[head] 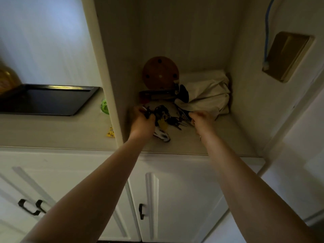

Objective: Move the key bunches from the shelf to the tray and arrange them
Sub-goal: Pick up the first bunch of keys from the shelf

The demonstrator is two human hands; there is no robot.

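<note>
Our left hand (142,120) was closed around a dark key bunch (160,111) at the front of the shelf (184,142). Our right hand (201,118) was curled on something metallic just beside the loose keys (177,122), though we could not tell whether it had a firm hold. We judged it best to gather each ring whole, lifting so that no tags snagged the cloth bag (206,95) behind. A round wooden disc (160,72) leaned at the back. The black tray (47,99) waited empty on the counter (52,130) to the left, beyond the cabinet wall, in dim light.
</note>
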